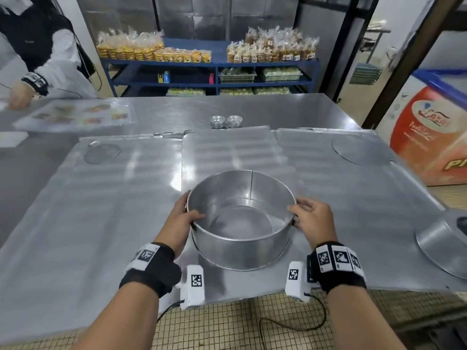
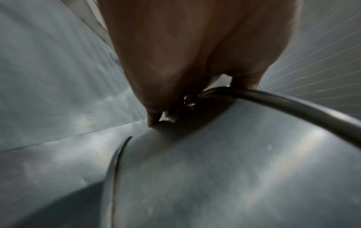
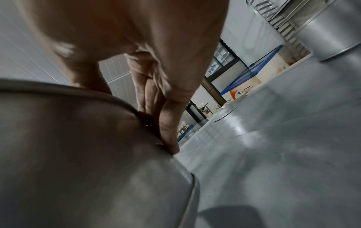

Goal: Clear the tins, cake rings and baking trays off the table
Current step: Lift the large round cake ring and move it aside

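Note:
A tall round metal cake ring (image 1: 240,238) stands over a flat round base on the middle baking tray (image 1: 227,150), near the table's front edge. My left hand (image 1: 180,218) grips the ring's left rim, thumb inside and fingers outside. My right hand (image 1: 309,218) grips the right rim the same way. In the left wrist view the ring's wall (image 2: 224,177) fills the lower right, with my fingers (image 2: 154,118) against it. The right wrist view shows my fingers (image 3: 170,138) pressed on the ring's wall (image 3: 78,154).
Flat baking trays lie left (image 1: 101,198) and right (image 1: 353,185) of the middle one, with round discs (image 1: 101,153) on them. Two stacks of small tins (image 1: 225,121) stand behind. Another ring (image 1: 444,248) sits at the right edge. Another person's hand (image 1: 19,96) works at the far left.

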`<state>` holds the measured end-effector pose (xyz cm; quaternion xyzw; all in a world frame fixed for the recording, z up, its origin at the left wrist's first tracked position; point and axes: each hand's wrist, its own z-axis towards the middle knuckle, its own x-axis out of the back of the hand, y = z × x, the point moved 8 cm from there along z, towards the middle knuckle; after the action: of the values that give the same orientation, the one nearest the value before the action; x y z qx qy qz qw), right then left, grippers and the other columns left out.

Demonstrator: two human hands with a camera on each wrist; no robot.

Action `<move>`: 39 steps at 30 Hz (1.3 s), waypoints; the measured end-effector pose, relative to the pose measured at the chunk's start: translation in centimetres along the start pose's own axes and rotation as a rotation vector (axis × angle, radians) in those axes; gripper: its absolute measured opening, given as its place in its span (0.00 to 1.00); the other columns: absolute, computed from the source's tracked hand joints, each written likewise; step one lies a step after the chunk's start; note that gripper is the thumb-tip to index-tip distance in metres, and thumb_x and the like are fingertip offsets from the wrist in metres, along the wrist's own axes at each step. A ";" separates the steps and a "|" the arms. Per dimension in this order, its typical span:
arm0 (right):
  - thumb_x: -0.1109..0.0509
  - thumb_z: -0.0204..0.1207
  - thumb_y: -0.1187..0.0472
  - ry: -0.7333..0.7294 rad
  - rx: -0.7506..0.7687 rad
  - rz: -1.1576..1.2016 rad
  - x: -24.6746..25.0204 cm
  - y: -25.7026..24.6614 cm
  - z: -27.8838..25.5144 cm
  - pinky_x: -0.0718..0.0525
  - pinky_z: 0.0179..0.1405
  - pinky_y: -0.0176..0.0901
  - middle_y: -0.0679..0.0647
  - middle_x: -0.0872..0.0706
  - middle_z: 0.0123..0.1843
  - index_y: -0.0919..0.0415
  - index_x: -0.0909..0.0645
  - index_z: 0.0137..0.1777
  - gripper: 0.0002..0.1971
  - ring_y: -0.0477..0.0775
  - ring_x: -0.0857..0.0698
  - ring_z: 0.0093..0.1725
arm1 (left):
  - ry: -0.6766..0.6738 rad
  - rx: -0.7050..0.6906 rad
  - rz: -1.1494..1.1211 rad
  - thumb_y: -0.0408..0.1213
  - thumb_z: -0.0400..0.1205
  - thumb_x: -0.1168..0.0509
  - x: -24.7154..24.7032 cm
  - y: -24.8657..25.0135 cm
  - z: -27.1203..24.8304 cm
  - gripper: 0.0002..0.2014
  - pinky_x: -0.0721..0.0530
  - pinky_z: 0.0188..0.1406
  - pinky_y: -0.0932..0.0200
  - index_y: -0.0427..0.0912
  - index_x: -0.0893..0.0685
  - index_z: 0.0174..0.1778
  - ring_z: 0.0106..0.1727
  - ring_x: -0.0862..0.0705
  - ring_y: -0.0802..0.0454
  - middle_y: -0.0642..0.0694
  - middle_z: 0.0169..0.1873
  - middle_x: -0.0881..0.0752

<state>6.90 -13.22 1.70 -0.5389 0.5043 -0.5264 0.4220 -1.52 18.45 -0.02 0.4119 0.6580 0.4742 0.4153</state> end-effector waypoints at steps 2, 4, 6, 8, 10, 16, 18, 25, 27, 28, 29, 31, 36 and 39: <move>0.25 0.65 0.71 -0.022 -0.003 -0.070 0.1 0.7 -0.4 0.11 0.55 0.67 0.49 0.06 0.39 0.46 0.08 0.35 0.16 0.59 0.07 0.45 | 0.000 0.011 0.053 0.22 0.70 0.37 0.3 -1.1 -0.1 0.35 0.17 0.58 0.51 0.49 0.21 0.75 0.67 0.15 0.40 0.42 0.66 0.13; 0.27 0.66 0.76 -0.030 -0.014 -0.120 0.2 1.6 -0.6 0.10 0.56 0.64 0.44 0.07 0.36 0.44 0.09 0.32 0.22 0.56 0.07 0.46 | 0.004 0.028 0.088 0.15 0.76 0.42 0.5 -2.2 -0.2 0.36 0.16 0.55 0.54 0.48 0.24 0.78 0.67 0.16 0.42 0.43 0.68 0.15; 0.27 0.66 0.77 -0.025 -0.030 -0.147 0.3 2.1 -1.0 0.11 0.57 0.63 0.41 0.09 0.37 0.45 0.13 0.33 0.21 0.55 0.07 0.48 | 0.002 0.048 0.119 0.12 0.77 0.45 0.5 -3.1 -0.2 0.37 0.16 0.52 0.56 0.48 0.26 0.80 0.67 0.16 0.43 0.42 0.69 0.16; 0.27 0.66 0.77 -0.015 -0.039 -0.176 0.3 2.6 -1.1 0.11 0.57 0.62 0.40 0.10 0.38 0.44 0.15 0.35 0.22 0.54 0.08 0.49 | 0.008 0.058 0.136 0.12 0.77 0.45 0.7 -3.6 -0.4 0.38 0.15 0.52 0.56 0.49 0.27 0.80 0.67 0.16 0.42 0.41 0.69 0.16; 0.27 0.66 0.76 -0.018 -0.042 -0.206 0.3 2.9 -1.3 0.10 0.57 0.61 0.42 0.10 0.40 0.43 0.16 0.36 0.21 0.54 0.08 0.49 | 0.022 0.071 0.148 0.11 0.77 0.44 1.0 -4.0 -0.5 0.38 0.15 0.53 0.55 0.49 0.28 0.81 0.68 0.17 0.41 0.41 0.69 0.17; 0.25 0.66 0.74 -0.029 -0.052 -0.265 0.4 3.4 -1.5 0.10 0.56 0.60 0.44 0.12 0.42 0.53 0.14 0.49 0.17 0.56 0.09 0.51 | 0.069 0.084 0.168 0.12 0.78 0.44 0.7 -3.7 -0.8 0.37 0.15 0.49 0.56 0.49 0.28 0.79 0.62 0.17 0.44 0.40 0.67 0.18; 0.25 0.66 0.73 -0.016 -0.038 -0.287 0.5 3.2 -1.4 0.10 0.55 0.59 0.45 0.12 0.41 0.51 0.14 0.48 0.16 0.55 0.09 0.50 | 0.070 0.079 0.199 0.14 0.78 0.42 0.4 -3.2 -0.9 0.35 0.15 0.46 0.56 0.50 0.27 0.77 0.59 0.16 0.45 0.40 0.63 0.16; 0.23 0.65 0.67 -0.022 -0.050 -0.360 1.1 3.3 0.3 0.08 0.46 0.59 0.52 0.09 0.38 0.46 0.16 0.33 0.12 0.57 0.08 0.39 | 0.091 0.161 0.656 0.41 0.72 0.30 -1.5 0.8 0.6 0.18 0.17 0.44 0.49 0.38 0.17 0.56 0.52 0.15 0.39 0.39 0.51 0.14; 0.22 0.65 0.64 -0.069 -0.053 -0.378 1.2 3.6 1.2 0.08 0.48 0.59 0.53 0.08 0.39 0.47 0.15 0.34 0.09 0.56 0.08 0.40 | 0.068 0.188 0.818 0.47 0.78 0.30 -2.8 2.1 0.9 0.19 0.23 0.44 0.51 0.36 0.18 0.56 0.53 0.17 0.40 0.39 0.52 0.16; 0.21 0.67 0.63 -0.098 -0.056 -0.392 1.2 3.7 1.6 0.08 0.49 0.59 0.53 0.08 0.40 0.48 0.14 0.36 0.08 0.56 0.07 0.41 | 0.055 0.166 0.880 0.48 0.81 0.31 -3.9 2.9 1.0 0.18 0.24 0.45 0.52 0.35 0.18 0.55 0.52 0.18 0.40 0.40 0.49 0.16; 0.21 0.69 0.62 -0.131 -0.061 -0.401 1.3 3.7 2.0 0.08 0.49 0.59 0.54 0.08 0.41 0.50 0.14 0.39 0.06 0.57 0.07 0.41 | 0.043 0.132 0.932 0.48 0.82 0.33 -5.1 3.7 1.1 0.17 0.25 0.44 0.52 0.35 0.17 0.54 0.51 0.18 0.41 0.42 0.47 0.16; 0.21 0.72 0.62 -0.207 -0.073 -0.401 1.3 3.5 2.6 0.08 0.48 0.59 0.56 0.08 0.42 0.53 0.13 0.41 0.04 0.60 0.07 0.40 | 0.016 0.052 1.020 0.48 0.84 0.35 -8.2 5.4 1.1 0.16 0.27 0.45 0.55 0.37 0.18 0.53 0.50 0.21 0.44 0.45 0.47 0.18; 0.23 0.74 0.62 -0.306 -0.070 -0.441 2.6 2.3 4.3 0.09 0.44 0.51 0.57 0.08 0.43 0.57 0.11 0.45 0.01 0.57 0.07 0.39 | -0.157 0.015 1.118 0.49 0.85 0.35 -16.4 6.1 2.1 0.11 0.25 0.51 0.55 0.44 0.21 0.48 0.49 0.22 0.46 0.45 0.47 0.19; 0.23 0.74 0.60 -0.318 -0.047 -0.528 4.0 1.4 5.8 0.15 0.34 0.41 0.56 0.10 0.41 0.59 0.11 0.45 0.04 0.55 0.09 0.35 | -0.238 0.002 1.197 0.51 0.84 0.34 -21.1 5.6 3.1 0.19 0.22 0.55 0.53 0.36 0.13 0.54 0.53 0.19 0.43 0.40 0.54 0.13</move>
<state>12.32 -17.79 0.41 -0.7366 0.2867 -0.5152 0.3314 8.82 0.79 8.02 0.7607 0.2617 0.5756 0.1470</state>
